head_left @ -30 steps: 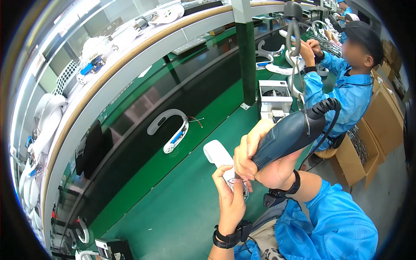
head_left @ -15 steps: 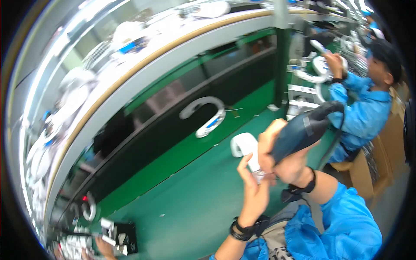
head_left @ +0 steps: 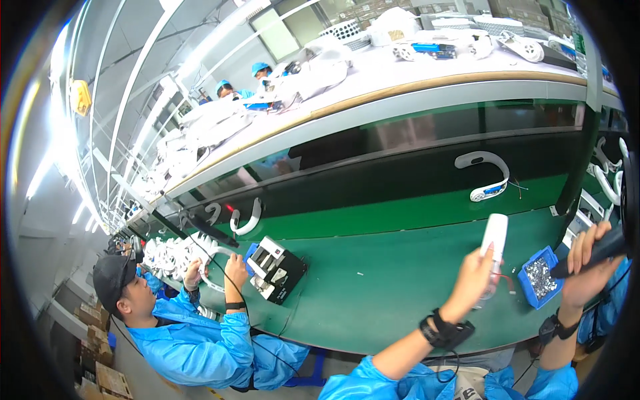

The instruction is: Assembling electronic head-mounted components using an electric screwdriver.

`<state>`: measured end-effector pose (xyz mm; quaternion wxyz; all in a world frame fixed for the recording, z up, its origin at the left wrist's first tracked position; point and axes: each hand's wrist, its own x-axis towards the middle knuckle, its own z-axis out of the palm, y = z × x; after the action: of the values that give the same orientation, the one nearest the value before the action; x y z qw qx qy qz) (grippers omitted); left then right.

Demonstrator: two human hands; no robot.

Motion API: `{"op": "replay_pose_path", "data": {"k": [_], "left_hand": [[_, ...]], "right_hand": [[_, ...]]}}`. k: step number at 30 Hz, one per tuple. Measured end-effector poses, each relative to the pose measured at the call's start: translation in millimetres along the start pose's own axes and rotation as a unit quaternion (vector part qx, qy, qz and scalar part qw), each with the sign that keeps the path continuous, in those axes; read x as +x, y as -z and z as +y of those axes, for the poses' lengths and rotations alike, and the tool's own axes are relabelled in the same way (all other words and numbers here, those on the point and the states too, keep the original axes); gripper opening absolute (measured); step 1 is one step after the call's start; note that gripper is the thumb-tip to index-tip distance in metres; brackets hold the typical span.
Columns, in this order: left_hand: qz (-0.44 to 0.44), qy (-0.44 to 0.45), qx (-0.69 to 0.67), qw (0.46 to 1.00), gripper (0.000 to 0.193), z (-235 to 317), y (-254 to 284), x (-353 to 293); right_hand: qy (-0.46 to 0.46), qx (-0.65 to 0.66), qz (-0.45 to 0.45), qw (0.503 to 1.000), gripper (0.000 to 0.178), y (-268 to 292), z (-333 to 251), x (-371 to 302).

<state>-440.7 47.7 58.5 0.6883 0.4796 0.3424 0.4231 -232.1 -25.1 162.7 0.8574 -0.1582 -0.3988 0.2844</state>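
Tray [head_left: 527,292] of screws [head_left: 541,275] is our landmark: blue, on the green table [head_left: 387,280] in front of us.

Our left grip [head_left: 472,277] is pinching a white part [head_left: 495,233], held up just left of the tray, rounded end pointing away from us. Wires [head_left: 505,275], one red, hang from it between left grip and tray. Its lower end is half hidden by our fingers, so no detail there.

Our right grip [head_left: 587,277] is wrapped round a dark driver [head_left: 605,247], right of the tray, nose aimed at the tray's right edge. Can't tell if we're touching.

Beyond the tray, slightly left: a white hook [head_left: 485,158] with a blue insert [head_left: 495,189]. Shelf [head_left: 400,100] runs past that, loaded with white parts.

Well left of the tray: a black box [head_left: 293,275]. Farther left than the box, a co-worker [head_left: 187,347] in blue, black cap on.
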Motion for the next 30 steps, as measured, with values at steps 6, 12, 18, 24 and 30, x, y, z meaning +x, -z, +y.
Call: {"op": "replay_pose_path", "data": {"k": [6,12,18,24,30], "left_hand": [[0.032,-0.044,0.524,0.850,0.043,56.2,98.6,70.4],[0.187,-0.283,0.774,0.534,0.032,12.1,200.2,182.1],[0.065,-0.338,0.677,0.651,0.037,-21.4,26.8,282.9],[-0.026,-0.279,0.732,0.622,0.034,-55.8,-68.0,378.9],[-0.116,-0.137,0.737,0.652,0.040,-91.6,-93.1,439.1]], "right_hand": [[-0.122,-0.166,0.048,0.977,0.070,63.0,-9.1,-47.9],[-0.151,-0.227,-0.029,0.962,0.076,89.7,-35.7,-52.3],[-0.133,-0.280,0.046,0.950,0.075,108.5,-44.2,-48.2],[-0.177,-0.281,0.037,0.943,0.079,116.5,-36.1,-41.9],[-0.168,-0.292,-0.017,0.941,0.074,134.9,-23.8,-35.5]]}}
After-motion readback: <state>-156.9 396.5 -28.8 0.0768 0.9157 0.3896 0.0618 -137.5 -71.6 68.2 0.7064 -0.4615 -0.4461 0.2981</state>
